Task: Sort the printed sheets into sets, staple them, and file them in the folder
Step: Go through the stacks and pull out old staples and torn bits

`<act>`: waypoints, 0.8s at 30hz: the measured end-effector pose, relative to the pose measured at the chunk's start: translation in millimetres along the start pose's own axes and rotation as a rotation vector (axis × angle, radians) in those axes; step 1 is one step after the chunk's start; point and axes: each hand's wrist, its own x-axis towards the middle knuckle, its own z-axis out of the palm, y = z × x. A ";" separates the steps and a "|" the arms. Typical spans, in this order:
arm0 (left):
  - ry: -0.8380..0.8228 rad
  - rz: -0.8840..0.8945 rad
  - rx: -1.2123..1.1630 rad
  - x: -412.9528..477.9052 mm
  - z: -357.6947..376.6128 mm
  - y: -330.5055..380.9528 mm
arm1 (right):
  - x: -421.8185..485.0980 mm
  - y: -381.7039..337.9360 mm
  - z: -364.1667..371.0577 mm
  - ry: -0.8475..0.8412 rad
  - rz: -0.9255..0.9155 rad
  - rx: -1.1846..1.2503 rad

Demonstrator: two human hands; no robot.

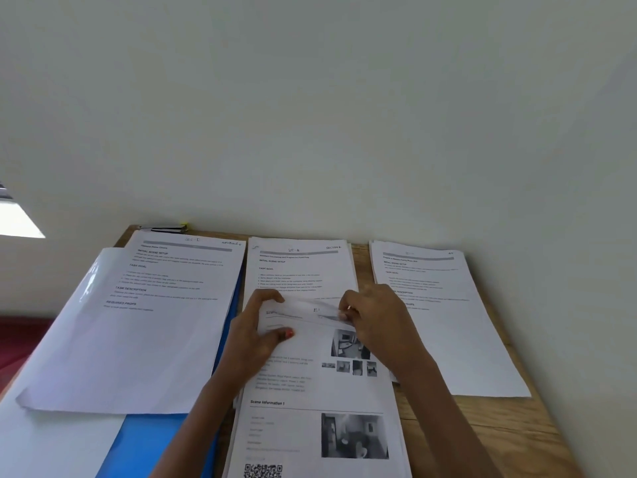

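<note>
Two hands at frame centre: left hand point(255, 334) and right hand point(379, 322) pinch the curled top edge of a sheet point(303, 313) on the lower-centre stack point(289, 420). Best to separate one page and check its heading. The folder point(162, 446) lies lower left.

Wooden table point(510, 419) before me. Left edge: blue folder point(151, 443). Centre: middle stack of printed sheets point(300, 270). Right edge: right stack of printed sheets point(458, 339). Far left corner: small dark object point(169, 229).
</note>
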 end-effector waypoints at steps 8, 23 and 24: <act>-0.030 0.042 0.084 -1.6 -3.5 -3.2 | -14.8 -6.8 -24.1 -0.251 0.071 0.435; -0.055 0.005 0.141 -3.6 -1.2 -3.3 | 18.7 -19.2 -15.1 -0.289 0.238 0.074; -0.049 0.004 0.142 -3.4 -1.3 -3.0 | 19.8 -18.8 -15.2 -0.272 0.240 0.062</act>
